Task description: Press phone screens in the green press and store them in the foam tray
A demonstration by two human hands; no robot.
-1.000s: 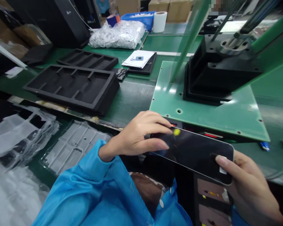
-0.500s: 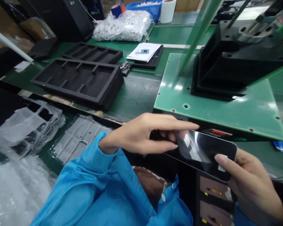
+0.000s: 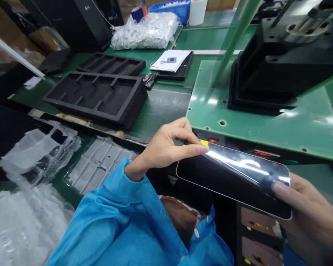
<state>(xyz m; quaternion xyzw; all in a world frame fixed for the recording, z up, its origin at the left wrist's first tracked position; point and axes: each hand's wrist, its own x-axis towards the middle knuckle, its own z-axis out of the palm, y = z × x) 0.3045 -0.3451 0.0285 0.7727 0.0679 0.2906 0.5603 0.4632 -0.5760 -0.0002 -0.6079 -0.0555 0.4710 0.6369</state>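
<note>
A dark glossy phone screen panel (image 3: 222, 181) with a thin pale rim lies tilted in front of me. My right hand (image 3: 308, 207) grips its right end, thumb on the face and the other fingers mostly hidden behind. At the upper left edge, my left hand (image 3: 169, 146) pinches a small yellow tab (image 3: 204, 143) between thumb and index finger. A bright, streaked reflection runs across the face from that tab. Whether a clear film is lifting there I cannot tell. Below the panel, a black tray (image 3: 240, 236) holds similar brownish panels with yellow tabs.
A green-topped press fixture (image 3: 208, 114) with a red display stands just beyond the panel. Black foam trays (image 3: 133, 107) sit on the bench at left. Clear plastic trays (image 3: 100, 162) and crumpled plastic bags (image 3: 24, 221) lie lower left. Papers (image 3: 170, 61) are farther back.
My left hand has gone from fingers stretched over the panel to a pinch on the yellow tab. The panel and my right hand have shifted slightly right and down.
</note>
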